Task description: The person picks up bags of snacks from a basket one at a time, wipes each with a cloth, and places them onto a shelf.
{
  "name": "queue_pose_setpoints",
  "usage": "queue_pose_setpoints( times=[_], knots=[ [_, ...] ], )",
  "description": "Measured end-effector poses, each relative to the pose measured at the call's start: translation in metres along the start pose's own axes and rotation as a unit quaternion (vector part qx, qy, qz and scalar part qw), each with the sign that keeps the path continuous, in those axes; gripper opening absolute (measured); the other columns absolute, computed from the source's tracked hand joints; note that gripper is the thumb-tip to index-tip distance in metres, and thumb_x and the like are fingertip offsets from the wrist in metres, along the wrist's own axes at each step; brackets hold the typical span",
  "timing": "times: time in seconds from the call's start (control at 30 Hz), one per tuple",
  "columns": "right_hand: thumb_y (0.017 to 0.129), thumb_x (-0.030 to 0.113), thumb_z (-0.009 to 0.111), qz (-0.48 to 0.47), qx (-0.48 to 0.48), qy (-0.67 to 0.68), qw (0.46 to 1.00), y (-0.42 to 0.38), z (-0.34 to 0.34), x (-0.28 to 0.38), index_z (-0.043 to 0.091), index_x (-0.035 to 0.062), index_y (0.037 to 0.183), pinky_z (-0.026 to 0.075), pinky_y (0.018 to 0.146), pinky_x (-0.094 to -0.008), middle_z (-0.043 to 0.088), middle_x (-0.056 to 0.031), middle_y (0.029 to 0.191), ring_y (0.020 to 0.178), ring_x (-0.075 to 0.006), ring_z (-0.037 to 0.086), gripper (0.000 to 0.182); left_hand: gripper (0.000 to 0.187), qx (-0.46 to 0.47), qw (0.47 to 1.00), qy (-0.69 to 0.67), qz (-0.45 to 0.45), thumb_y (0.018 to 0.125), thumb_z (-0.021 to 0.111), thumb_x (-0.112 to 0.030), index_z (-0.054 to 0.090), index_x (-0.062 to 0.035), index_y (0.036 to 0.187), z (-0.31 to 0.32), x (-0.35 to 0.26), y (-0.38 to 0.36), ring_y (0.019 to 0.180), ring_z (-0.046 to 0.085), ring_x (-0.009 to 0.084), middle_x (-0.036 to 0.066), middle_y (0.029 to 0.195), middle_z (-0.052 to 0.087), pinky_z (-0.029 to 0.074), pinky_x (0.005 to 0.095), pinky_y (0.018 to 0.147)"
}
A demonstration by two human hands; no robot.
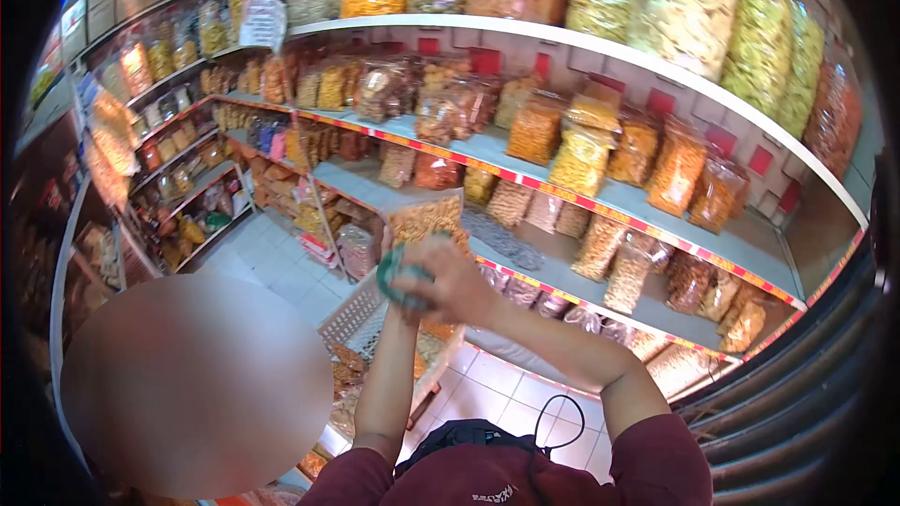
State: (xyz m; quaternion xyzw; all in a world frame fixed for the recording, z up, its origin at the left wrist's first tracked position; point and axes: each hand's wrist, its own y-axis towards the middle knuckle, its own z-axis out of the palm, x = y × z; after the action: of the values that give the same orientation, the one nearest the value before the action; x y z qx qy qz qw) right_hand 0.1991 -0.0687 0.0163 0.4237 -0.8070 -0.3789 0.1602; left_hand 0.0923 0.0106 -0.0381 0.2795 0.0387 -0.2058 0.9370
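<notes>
My right hand [452,283] is closed on a green ring [386,276] that looks like a roll of tape, slightly blurred. My left hand [401,311] is right beside and under it, its fingers mostly hidden behind the ring and my right hand. Just past both hands is a clear bag of yellow-brown snack pieces [427,215], which seems to be held by my left hand. The hands and bag are above a pale plastic basket [352,319] that has packed snack bags inside.
Shelves [562,183] with red-yellow price strips curve around the front and right, carrying many snack bags. Large bags of chips [680,9] stand on the top shelf. A ribbed dark shutter [797,412] is at right. A blurred oval [197,384] covers the lower left.
</notes>
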Motion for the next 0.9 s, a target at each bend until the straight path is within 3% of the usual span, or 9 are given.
queue_pose_setpoints(
  times=[0.1, 0.2, 0.37, 0.47, 0.5, 0.63, 0.8, 0.87, 0.9],
  knots=[
    [0.075, 0.023, 0.08, 0.144, -0.115, -0.08, 0.98, -0.006, -0.067, -0.04, 0.058, 0.0153, 0.123, 0.043, 0.095, -0.0508, 0.055, -0.0132, 0.117, 0.112, -0.0385, 0.053, 0.053, 0.055, 0.079, 0.992, -0.018, -0.092, 0.104, 0.037, -0.049, 0.047, -0.0112, 0.143, 0.006, 0.055, 0.027, 0.131, 0.052, 0.0294, 0.012, 0.144, 0.052, 0.04, 0.0475, 0.113],
    [0.08, 0.023, 0.077, 0.294, -0.216, -0.021, 0.931, -0.025, -0.126, -0.07, 0.058, 0.0112, 0.121, 0.044, 0.092, -0.0484, 0.054, -0.0153, 0.113, 0.107, -0.0402, 0.053, 0.047, 0.053, -0.002, 0.99, -0.01, -0.14, 0.104, 0.038, -0.048, 0.049, -0.0118, 0.142, 0.062, 0.12, 0.044, 0.124, 0.058, 0.0271, 0.01, 0.138, 0.057, 0.046, 0.0441, 0.108],
    [0.081, 0.021, 0.077, 0.274, -0.227, -0.173, 0.918, -0.104, -0.194, -0.054, 0.058, 0.0118, 0.12, 0.043, 0.093, -0.0478, 0.053, -0.0155, 0.113, 0.107, -0.0388, 0.053, 0.045, 0.056, 0.007, 0.992, 0.084, -0.094, 0.104, 0.039, -0.048, 0.046, -0.0101, 0.144, 0.076, 0.229, 0.062, 0.124, 0.057, 0.029, 0.012, 0.14, 0.055, 0.045, 0.046, 0.109],
    [0.077, 0.021, 0.08, 0.22, -0.154, -0.209, 0.94, -0.182, -0.21, -0.017, 0.059, 0.0151, 0.122, 0.042, 0.097, -0.0501, 0.054, -0.0133, 0.116, 0.11, -0.0366, 0.053, 0.05, 0.063, 0.117, 0.953, -0.086, -0.266, 0.1, 0.042, -0.055, 0.047, -0.0085, 0.143, 0.058, 0.287, 0.07, 0.122, 0.059, 0.0312, 0.015, 0.138, 0.056, 0.047, 0.0477, 0.106],
    [0.075, 0.021, 0.081, 0.192, -0.117, -0.21, 0.952, -0.206, -0.218, -0.012, 0.059, 0.0163, 0.122, 0.041, 0.098, -0.051, 0.054, -0.0125, 0.117, 0.111, -0.0358, 0.053, 0.052, 0.069, 0.02, 0.966, -0.052, -0.253, 0.097, 0.044, -0.059, 0.048, -0.0058, 0.142, 0.071, 0.31, 0.072, 0.119, 0.06, 0.0332, 0.018, 0.136, 0.057, 0.048, 0.0491, 0.105],
    [0.073, 0.022, 0.082, 0.18, -0.035, -0.255, 0.949, -0.27, -0.282, -0.018, 0.061, 0.0179, 0.123, 0.04, 0.099, -0.0513, 0.053, -0.0123, 0.12, 0.113, -0.0347, 0.052, 0.055, 0.066, 0.079, 0.923, -0.125, -0.354, 0.099, 0.043, -0.055, 0.047, -0.0041, 0.142, 0.086, 0.384, 0.063, 0.119, 0.06, 0.0334, 0.018, 0.136, 0.057, 0.047, 0.0494, 0.106],
    [0.076, 0.016, 0.083, 0.398, -0.288, -0.264, 0.83, -0.281, -0.366, -0.035, 0.059, 0.0123, 0.121, 0.042, 0.096, -0.0451, 0.054, -0.0149, 0.116, 0.112, -0.036, 0.053, 0.051, 0.053, 0.07, 0.929, -0.109, -0.346, 0.105, 0.037, -0.043, 0.049, -0.0043, 0.14, 0.124, 0.464, 0.037, 0.117, 0.062, 0.0292, 0.016, 0.133, 0.059, 0.05, 0.0456, 0.104],
    [0.077, 0.017, 0.08, 0.375, -0.273, -0.321, 0.825, -0.302, -0.36, -0.024, 0.06, 0.0137, 0.121, 0.041, 0.095, -0.047, 0.053, -0.0148, 0.117, 0.111, -0.0358, 0.051, 0.049, 0.053, 0.026, 0.934, -0.069, -0.348, 0.105, 0.037, -0.043, 0.049, -0.0047, 0.14, 0.117, 0.495, 0.032, 0.117, 0.062, 0.0291, 0.016, 0.133, 0.059, 0.049, 0.0455, 0.104],
    [0.077, 0.018, 0.079, 0.365, -0.264, -0.349, 0.822, -0.313, -0.354, -0.015, 0.06, 0.0144, 0.121, 0.041, 0.094, -0.048, 0.053, -0.0147, 0.118, 0.11, -0.0357, 0.051, 0.048, 0.054, 0.093, 0.913, -0.114, -0.381, 0.103, 0.041, -0.046, 0.051, -0.0059, 0.139, 0.103, 0.507, 0.032, 0.117, 0.062, 0.0289, 0.016, 0.132, 0.06, 0.049, 0.0462, 0.105]
  ],
)
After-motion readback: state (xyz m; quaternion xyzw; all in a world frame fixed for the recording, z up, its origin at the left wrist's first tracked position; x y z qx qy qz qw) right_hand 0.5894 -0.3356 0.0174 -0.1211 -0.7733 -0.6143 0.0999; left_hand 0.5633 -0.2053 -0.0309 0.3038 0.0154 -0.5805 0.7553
